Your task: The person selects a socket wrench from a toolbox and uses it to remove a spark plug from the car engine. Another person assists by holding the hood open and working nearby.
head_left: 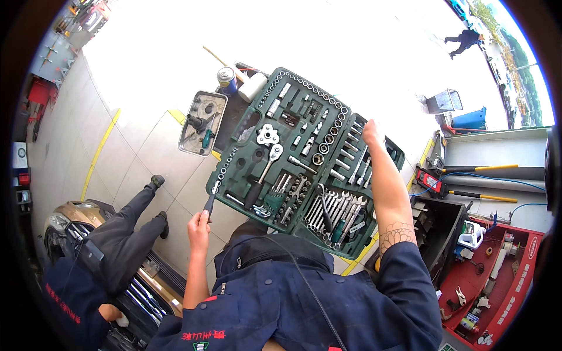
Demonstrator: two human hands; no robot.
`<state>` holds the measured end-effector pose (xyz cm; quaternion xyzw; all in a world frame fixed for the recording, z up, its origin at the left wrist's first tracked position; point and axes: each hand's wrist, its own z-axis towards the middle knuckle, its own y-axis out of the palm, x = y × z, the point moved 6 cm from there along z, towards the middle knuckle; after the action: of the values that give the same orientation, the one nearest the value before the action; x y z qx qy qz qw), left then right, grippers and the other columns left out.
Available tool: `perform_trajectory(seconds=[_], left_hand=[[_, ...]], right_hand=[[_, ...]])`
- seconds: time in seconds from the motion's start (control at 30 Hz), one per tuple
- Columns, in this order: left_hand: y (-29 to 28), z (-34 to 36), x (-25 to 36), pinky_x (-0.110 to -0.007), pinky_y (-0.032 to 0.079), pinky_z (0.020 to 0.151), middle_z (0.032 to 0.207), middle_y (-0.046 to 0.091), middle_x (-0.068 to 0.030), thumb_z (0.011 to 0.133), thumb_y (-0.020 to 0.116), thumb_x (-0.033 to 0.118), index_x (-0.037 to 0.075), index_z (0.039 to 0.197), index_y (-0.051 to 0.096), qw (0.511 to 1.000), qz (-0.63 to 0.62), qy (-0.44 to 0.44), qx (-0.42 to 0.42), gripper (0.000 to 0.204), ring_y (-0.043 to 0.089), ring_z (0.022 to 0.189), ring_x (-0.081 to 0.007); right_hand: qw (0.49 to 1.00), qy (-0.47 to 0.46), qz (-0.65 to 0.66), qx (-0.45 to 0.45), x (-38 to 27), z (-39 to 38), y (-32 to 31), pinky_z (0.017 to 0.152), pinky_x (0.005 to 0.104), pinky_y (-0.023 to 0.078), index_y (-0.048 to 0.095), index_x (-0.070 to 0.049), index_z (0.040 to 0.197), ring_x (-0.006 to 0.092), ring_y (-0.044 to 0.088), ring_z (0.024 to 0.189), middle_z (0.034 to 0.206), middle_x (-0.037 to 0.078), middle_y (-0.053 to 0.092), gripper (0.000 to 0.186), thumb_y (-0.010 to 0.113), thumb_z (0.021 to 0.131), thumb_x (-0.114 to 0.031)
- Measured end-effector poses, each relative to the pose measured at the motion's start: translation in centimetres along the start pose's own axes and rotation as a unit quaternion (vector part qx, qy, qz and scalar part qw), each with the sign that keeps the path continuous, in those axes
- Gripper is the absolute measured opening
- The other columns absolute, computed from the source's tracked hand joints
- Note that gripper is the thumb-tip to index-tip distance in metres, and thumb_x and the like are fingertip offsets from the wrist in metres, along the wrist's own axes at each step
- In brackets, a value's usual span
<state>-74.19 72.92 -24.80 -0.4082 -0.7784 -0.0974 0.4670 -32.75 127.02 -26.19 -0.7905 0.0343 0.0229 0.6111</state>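
Observation:
A dark green tool case (249, 196) lies opened out in front of me, with sockets, spanners and bits set in its moulded slots. My left hand (199, 228) is closed round the dark handle of a ratchet wrench (209, 203); its chrome head is beside the case's left edge, near a row of small sockets (222, 169). At the far right of the case is my right hand (373, 134), close to several long sockets (349, 146). Bright light washes out its fingers, so their grip cannot be made out. A larger ratchet (270, 164) sits in the left half, and combination spanners (331, 213) fill the near right half.
A metal tray (186, 140) with parts and a spray can (227, 81) stand beyond the case's left side. At right are a black bin (448, 234) and a red tool cabinet (521, 281). Another person (126, 245) is by a car at left; one (466, 40) walks far off.

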Motion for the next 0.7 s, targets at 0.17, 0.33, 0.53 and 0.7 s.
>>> perform_trajectory(seconds=[0.17,0.33,0.53,0.7], left_hand=[[0.4,-0.5,-0.7,-0.026,0.022,0.046,0.058,0.041,0.0063,0.102,0.061,0.033,0.004,0.075,0.059,1.0,0.012,0.007,-0.013,0.04,0.032,0.05,-0.0022],[0.8,-1.4,0.4,-0.026,0.021,0.046,0.057,0.039,0.007,0.103,0.058,0.034,0.005,0.077,0.06,0.999,0.033,0.007,0.001,0.04,0.032,0.05,-0.0025],[1.5,-1.6,1.2,-0.025,0.023,0.047,0.059,0.043,0.0057,0.103,0.061,0.032,0.002,0.077,0.06,1.0,-0.001,0.006,-0.021,0.04,0.034,0.051,-0.0022],[2.5,-1.4,1.1,-0.025,0.023,0.047,0.062,0.045,0.0053,0.103,0.061,0.03,0.002,0.079,0.06,0.998,-0.039,0.009,-0.056,0.037,0.034,0.052,-0.0019]], right_hand=[[0.998,-0.055,-0.02,-0.026,-0.8,2.9,2.1,0.097,0.0507,0.052,0.066,0.004,0.115,0.0493,0.062,0.114,0.119,0.032,0.064,0.032,0.066,0.095,-0.02],[0.995,-0.06,0.082,-0.011,0.1,6.2,5.2,0.093,0.0505,0.052,0.063,0.006,0.106,0.0448,0.063,0.108,0.109,0.031,0.067,0.031,0.069,0.095,-0.022],[0.989,-0.07,0.126,0.015,2.5,7.3,7.3,0.086,0.0484,0.051,0.057,0.002,0.102,0.0383,0.066,0.096,0.099,0.024,0.069,0.022,0.064,0.097,-0.019],[0.986,-0.133,0.097,0.009,1.2,6.4,6.6,0.088,0.0524,0.05,0.052,-0.001,0.112,0.0467,0.065,0.101,0.1,0.029,0.068,0.019,0.057,0.096,-0.009]])
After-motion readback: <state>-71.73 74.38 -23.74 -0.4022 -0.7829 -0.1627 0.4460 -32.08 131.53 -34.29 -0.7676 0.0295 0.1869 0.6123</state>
